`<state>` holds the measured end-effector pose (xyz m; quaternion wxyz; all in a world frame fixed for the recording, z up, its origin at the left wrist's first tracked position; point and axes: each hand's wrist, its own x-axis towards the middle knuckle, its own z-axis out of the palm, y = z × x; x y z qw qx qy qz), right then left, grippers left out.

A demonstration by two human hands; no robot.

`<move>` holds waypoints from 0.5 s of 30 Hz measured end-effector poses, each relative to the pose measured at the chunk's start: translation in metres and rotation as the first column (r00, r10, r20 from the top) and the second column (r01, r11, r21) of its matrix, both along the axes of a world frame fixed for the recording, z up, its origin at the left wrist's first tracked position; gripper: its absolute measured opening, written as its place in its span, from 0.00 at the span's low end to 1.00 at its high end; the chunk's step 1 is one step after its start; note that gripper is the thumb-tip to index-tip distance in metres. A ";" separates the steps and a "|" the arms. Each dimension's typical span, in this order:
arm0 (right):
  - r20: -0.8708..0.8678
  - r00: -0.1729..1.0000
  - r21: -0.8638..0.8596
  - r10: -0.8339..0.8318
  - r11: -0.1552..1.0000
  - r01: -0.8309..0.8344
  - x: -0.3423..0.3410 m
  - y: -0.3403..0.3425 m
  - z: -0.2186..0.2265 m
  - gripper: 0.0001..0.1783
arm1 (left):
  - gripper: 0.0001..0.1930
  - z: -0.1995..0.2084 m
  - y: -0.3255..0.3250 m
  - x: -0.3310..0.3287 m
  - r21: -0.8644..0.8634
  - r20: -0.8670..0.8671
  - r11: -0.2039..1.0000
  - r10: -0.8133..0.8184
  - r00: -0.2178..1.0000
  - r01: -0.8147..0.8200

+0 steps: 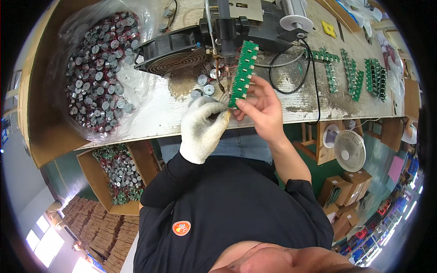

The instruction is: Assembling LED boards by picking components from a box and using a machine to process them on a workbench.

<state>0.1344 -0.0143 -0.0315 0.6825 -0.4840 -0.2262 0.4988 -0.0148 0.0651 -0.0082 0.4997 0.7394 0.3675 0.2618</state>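
Observation:
A long green circuit board strip (243, 73) with small pale parts along its edge stands tilted over the front of the table. My bare right hand (264, 109) is closed on the strip's lower part, thumb and fingers on either side. My left hand (203, 127), in a white knitted glove, pinches at the board's bottom corner; what lies between its fingertips is too small to make out. Just left of the board, a soldering tip (221, 86) points down from a fixed stand. Several small round metal motors (208, 89) lie behind my left hand.
Left, a cardboard box (43, 132) holds a plastic bag of wired motors (98, 86). A black fan (175, 57) and solder spool (296, 22) stand behind. A black cable (314, 77) loops right, before several finished-looking boards (353, 75). Another box (116, 208) sits below the table.

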 end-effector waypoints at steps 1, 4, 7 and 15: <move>-0.001 1.000 -0.002 -0.002 1.000 0.002 0.000 0.000 0.000 0.32 | 0.05 0.000 0.000 0.001 -0.002 0.002 1.000 -0.002 1.000 0.002; 0.012 1.000 -0.009 -0.003 1.000 0.003 0.000 0.000 0.002 0.33 | 0.04 -0.002 0.000 0.001 -0.002 0.013 1.000 -0.005 1.000 0.005; 0.003 1.000 -0.002 -0.001 1.000 0.001 0.000 0.000 0.001 0.33 | 0.05 -0.003 0.000 0.001 -0.003 0.015 1.000 0.000 1.000 0.000; -0.011 1.000 0.020 0.000 1.000 0.001 0.000 -0.002 0.000 0.33 | 0.05 -0.002 0.003 0.001 -0.020 0.004 1.000 -0.006 1.000 0.006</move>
